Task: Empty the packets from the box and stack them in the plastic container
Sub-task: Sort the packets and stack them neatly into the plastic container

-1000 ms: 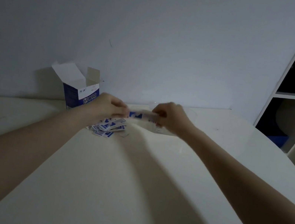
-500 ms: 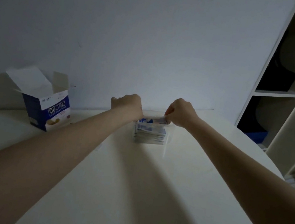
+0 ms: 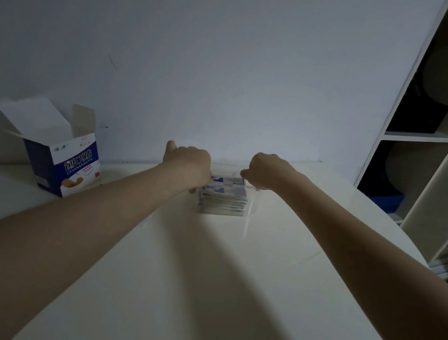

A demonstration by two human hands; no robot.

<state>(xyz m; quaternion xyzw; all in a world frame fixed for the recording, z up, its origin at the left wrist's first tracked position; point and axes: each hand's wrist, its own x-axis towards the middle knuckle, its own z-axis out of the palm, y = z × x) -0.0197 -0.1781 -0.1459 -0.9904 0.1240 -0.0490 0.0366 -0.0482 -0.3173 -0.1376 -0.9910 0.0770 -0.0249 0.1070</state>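
My hands at the stack of packets on the table.
My left hand (image 3: 187, 167) and right hand (image 3: 264, 173), fingers curled, pinch opposite ends of the top packet (image 3: 227, 181) on the stack (image 3: 223, 201) in the clear container (image 3: 252, 204); the opened box (image 3: 63, 156) stands left.
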